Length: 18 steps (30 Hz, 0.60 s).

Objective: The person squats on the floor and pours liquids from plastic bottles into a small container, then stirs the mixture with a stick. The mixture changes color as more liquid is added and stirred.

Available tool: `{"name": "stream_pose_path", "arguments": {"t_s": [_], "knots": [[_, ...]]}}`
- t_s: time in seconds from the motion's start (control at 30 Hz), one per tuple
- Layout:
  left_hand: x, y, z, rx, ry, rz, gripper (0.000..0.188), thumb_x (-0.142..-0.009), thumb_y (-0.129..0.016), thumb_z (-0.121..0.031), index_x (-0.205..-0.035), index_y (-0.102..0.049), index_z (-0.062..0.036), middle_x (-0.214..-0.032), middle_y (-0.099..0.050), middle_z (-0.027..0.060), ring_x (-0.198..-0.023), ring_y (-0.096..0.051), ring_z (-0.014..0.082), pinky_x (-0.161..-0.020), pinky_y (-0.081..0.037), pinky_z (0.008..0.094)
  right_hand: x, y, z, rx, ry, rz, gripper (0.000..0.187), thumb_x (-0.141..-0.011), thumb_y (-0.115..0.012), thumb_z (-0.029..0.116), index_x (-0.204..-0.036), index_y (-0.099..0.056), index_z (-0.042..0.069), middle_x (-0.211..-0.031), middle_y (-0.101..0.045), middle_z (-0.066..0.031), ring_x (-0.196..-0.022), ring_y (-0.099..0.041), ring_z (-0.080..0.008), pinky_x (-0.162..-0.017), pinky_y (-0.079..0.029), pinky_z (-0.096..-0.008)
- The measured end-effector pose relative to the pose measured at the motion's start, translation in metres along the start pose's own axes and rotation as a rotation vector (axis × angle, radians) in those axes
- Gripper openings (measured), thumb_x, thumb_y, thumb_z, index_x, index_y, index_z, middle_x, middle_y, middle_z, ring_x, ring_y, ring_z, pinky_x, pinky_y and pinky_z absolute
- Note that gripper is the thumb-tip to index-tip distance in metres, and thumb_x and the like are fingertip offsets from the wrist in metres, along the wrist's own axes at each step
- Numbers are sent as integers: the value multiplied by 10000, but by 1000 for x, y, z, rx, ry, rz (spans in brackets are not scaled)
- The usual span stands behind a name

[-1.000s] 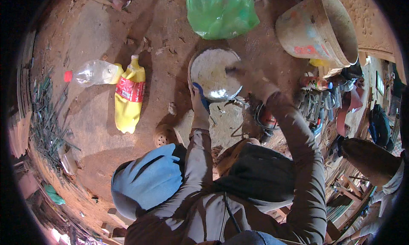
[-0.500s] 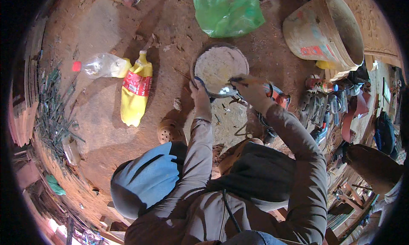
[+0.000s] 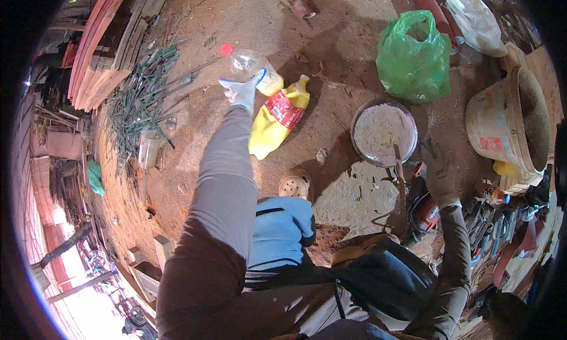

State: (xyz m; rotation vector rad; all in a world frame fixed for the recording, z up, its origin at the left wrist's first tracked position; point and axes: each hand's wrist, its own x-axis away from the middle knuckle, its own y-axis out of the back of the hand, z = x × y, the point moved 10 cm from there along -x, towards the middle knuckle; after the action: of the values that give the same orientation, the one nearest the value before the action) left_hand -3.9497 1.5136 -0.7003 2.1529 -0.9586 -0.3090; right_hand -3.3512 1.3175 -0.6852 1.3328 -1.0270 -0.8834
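My left hand [image 3: 239,93], pale with a blue edge at the thumb, reaches far out with thumb and fingers apart. It is at the clear plastic bottle [image 3: 247,62] with a red cap, which lies on its side; whether it touches the bottle is hard to tell. Against that bottle's base lies a yellow-filled bottle [image 3: 269,130] with a red label. My right hand [image 3: 437,171], dark-stained, spreads its fingers beside a round bowl [image 3: 415,122] of pale powder [image 3: 381,124]. A stick-like tool [image 3: 400,171] leans in the bowl, its handle outside, apart from my right hand.
A green plastic bag [image 3: 413,62] stands beyond the bowl, a large bucket [image 3: 493,118] lies tilted at the right. An orange power tool [image 3: 424,213] sits by my right forearm. Thin dark strips [image 3: 133,109] and stacked boards [image 3: 100,62] are at the left.
My left hand has left the bowl and stretched out left to the clear bottle. My right hand has let go of the tool and opened beside the bowl. The view has shifted left.
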Motion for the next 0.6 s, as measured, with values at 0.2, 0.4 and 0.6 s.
{"name": "stream_pose_path", "arguments": {"t_s": [0.2,0.4,0.6], "knots": [[-37,-12,-45,208,-614,-15,1621,-466,-1030,-462,-1606,10,36,-1660,-150,272,-1549,-192,363,-1273,-212,416,-10,59,-14,59,-69,-162,616,-882,-631,147,-1484,-502,152,-1463,-537,-151,-1265,-540,-361,-1062,-446,-495],[-40,-35,-61,252,-652,-124,1291,-538,-995,-423,-1512,-274,21,-1475,-419,238,-1380,-425,379,-1181,-347,448,-27,101,12,-25,-24,-214,540,-852,-680,185,-1385,-594,149,-1443,-553,-155,-1196,-584,-357,-999,-482,-479],[108,-36,-197,-23,-1300,93,1019,-581,-937,-401,-1421,-447,-95,-1263,-562,173,-1164,-550,387,-994,-464,494,-60,191,46,-178,-16,-485,355,-870,-728,286,-1184,-667,134,-1138,-656,-130,-1017,-653,-329,-840,-535,-461]]}}
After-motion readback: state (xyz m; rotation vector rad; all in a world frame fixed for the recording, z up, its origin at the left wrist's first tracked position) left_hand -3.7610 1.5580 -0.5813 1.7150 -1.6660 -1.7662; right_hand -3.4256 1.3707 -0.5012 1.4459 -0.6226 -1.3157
